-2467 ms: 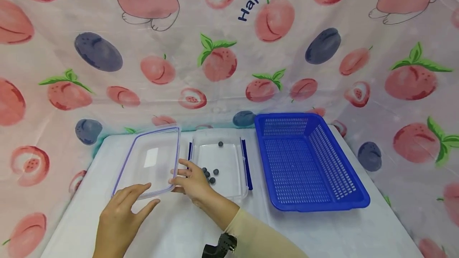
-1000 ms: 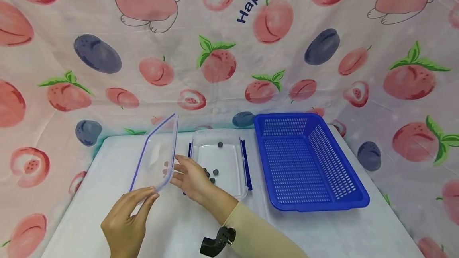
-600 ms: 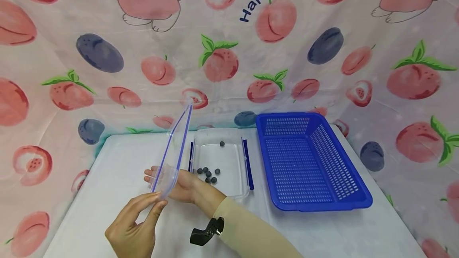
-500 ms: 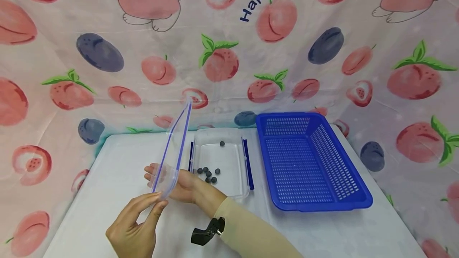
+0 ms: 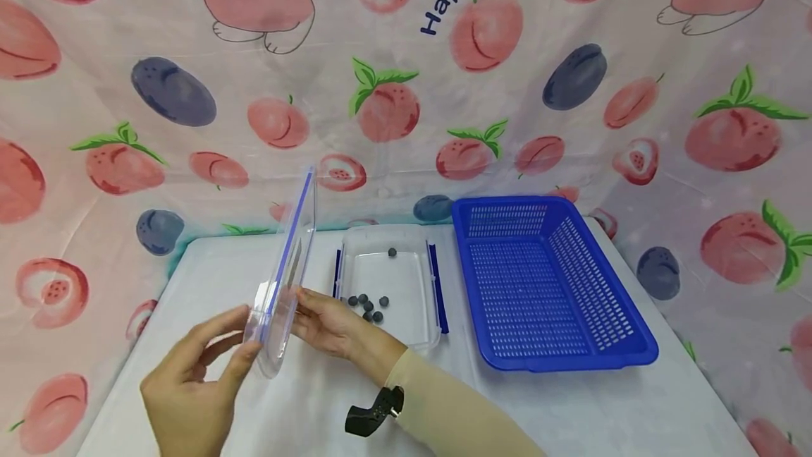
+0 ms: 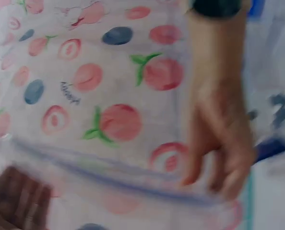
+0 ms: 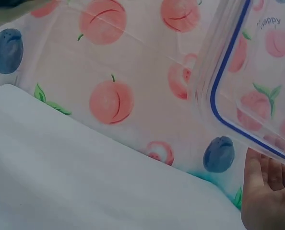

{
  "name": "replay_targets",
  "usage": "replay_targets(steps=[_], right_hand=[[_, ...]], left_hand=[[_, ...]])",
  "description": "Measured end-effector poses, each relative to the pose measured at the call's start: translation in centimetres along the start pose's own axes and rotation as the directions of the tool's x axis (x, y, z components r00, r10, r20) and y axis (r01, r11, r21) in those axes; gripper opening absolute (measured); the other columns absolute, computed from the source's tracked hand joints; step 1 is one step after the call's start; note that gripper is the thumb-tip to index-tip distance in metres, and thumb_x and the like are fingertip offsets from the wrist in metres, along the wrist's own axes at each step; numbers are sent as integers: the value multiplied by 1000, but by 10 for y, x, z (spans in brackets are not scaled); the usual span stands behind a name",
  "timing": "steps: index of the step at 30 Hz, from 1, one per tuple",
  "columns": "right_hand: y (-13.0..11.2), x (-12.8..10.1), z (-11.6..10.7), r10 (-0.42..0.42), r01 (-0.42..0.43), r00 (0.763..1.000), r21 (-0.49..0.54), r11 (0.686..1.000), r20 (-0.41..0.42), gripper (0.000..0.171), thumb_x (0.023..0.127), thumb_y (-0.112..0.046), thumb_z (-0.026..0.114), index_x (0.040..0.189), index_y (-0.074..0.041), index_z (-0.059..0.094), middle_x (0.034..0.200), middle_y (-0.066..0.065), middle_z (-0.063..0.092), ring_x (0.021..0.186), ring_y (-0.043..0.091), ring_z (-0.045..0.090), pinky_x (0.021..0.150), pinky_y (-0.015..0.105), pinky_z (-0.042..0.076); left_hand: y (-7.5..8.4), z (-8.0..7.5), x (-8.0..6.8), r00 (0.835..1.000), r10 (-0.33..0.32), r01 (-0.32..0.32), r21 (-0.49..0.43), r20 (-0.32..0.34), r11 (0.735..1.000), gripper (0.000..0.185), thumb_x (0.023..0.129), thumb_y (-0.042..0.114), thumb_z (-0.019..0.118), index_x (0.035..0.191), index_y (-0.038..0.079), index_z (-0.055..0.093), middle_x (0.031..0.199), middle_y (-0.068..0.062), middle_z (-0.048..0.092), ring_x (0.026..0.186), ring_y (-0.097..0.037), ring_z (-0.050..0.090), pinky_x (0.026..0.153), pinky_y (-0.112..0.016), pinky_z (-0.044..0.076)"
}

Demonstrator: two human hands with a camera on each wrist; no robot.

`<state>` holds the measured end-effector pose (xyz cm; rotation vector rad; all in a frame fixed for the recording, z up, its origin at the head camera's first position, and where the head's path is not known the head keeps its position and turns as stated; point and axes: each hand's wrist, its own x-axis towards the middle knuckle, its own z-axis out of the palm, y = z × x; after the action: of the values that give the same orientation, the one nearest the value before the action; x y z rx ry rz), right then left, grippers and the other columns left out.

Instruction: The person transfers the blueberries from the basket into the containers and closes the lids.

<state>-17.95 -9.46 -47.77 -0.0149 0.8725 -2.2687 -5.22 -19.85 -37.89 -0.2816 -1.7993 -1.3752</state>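
Observation:
In the head view, a clear plastic lid (image 5: pixel 294 252) with a blue seal stands nearly edge-on above the table. My right hand (image 5: pixel 333 326) pinches its edge, thumb against the right side. In the left wrist view this right hand (image 6: pixel 221 134) reaches down to the blurred lid edge. My left hand (image 5: pixel 193 383) is at the lid's near lower corner, fingers and thumb spread apart with the tips right at the plastic. The right wrist view shows the lid (image 7: pixel 214 96) with the left hand's fairly straight fingers partly behind it.
Behind the right hand sits a clear container (image 5: pixel 406 288) with dark blue side flaps. Several dark round berries (image 5: pixel 368 307), blueberries by their look, lie inside. A blue perforated basket (image 5: pixel 520 288) stands to its right. Fruit-printed cloth (image 5: pixel 393 118) hangs behind the white table (image 5: pixel 507 415).
The lid has gone from lying tilted to nearly upright, then shifted slightly left. My left hand has loosened its pinch and moved left. The right hand has come from behind the lid to its edge.

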Motion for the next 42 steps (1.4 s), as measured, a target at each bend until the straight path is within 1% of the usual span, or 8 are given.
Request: replay_targets(steps=[3, 5, 8, 11, 19, 27, 34, 42], right_hand=[[-1, -2, 0, -18, 17, 1000, -35, 999, -22, 36, 104, -14, 47, 135, 4, 51, 109, 3, 69, 104, 16, 66, 108, 38, 43], [-1, -2, 1, -32, 30, 999, -62, 998, -42, 36, 103, -13, 49, 134, 4, 53, 104, 1, 69, 97, 14, 66, 107, 39, 45], [1, -3, 1, -45, 40, 997, -92, 995, -60, 36, 102, -13, 51, 134, 4, 54, 106, 1, 69, 96, 14, 66, 106, 40, 46], [0, -4, 0, -57, 46, 995, -122, 991, -84, 36, 102, -13, 52, 133, 4, 55, 120, 12, 68, 109, 25, 65, 104, 40, 47], [-16, -12, -3, -106, 71, 985, -249, 966, -133, 37, 100, -16, 57, 132, 4, 58, 126, 16, 63, 118, 35, 61, 100, 39, 51], [-50, -29, -9, -227, 100, 949, -475, 874, -218, 33, 94, -20, 68, 119, 1, 65, 96, 1, 67, 79, 11, 63, 70, 21, 54], [-77, -49, -18, -349, 101, 912, -707, 700, -216, 32, 88, -25, 75, 108, -1, 68, 88, 2, 68, 75, 14, 63, 65, 27, 58], [-91, -67, -29, -468, 72, 852, -832, 551, -235, 38, 84, -27, 79, 106, 1, 68, 90, 6, 65, 73, 12, 61, 58, 29, 57]], left_hand=[[15, -13, 31, 977, -179, 151, 218, 116, 964, 37, 80, -3, 78, 116, 1, 71, 101, 12, 73, 89, 1, 68, 76, -10, 53], [22, -18, 51, 931, -310, 208, 416, 195, 885, 39, 83, 14, 80, 122, 15, 71, 99, 13, 74, 82, 11, 65, 72, -5, 50], [22, -21, 70, 883, -379, 148, 599, 279, 787, 48, 80, 37, 82, 125, 25, 69, 99, 6, 76, 74, 21, 57, 61, -6, 46], [18, -18, 76, 885, -366, 95, 659, 287, 746, 53, 77, 41, 84, 124, 23, 70, 94, -5, 76, 69, 24, 51, 54, -15, 41], [8, -27, 75, 897, -417, 219, 673, 146, 707, 52, 77, 35, 85, 124, 18, 70, 65, 14, 70, 52, 11, 52, 47, -19, 37], [-18, -43, 66, 782, -623, 511, 561, 11, 651, 57, 82, 35, 80, 132, 11, 64, 72, 42, 54, 48, -3, 60, 47, -19, 45], [-53, -41, 49, 732, -674, 588, 403, 104, 701, 59, 87, 30, 76, 133, -4, 58, 80, 31, 62, 66, 5, 63, 52, -25, 56], [-80, -21, 34, 627, -757, 698, 300, 183, 650, 62, 89, 32, 74, 134, -5, 55, 85, 20, 67, 72, -2, 65, 56, -27, 58]])
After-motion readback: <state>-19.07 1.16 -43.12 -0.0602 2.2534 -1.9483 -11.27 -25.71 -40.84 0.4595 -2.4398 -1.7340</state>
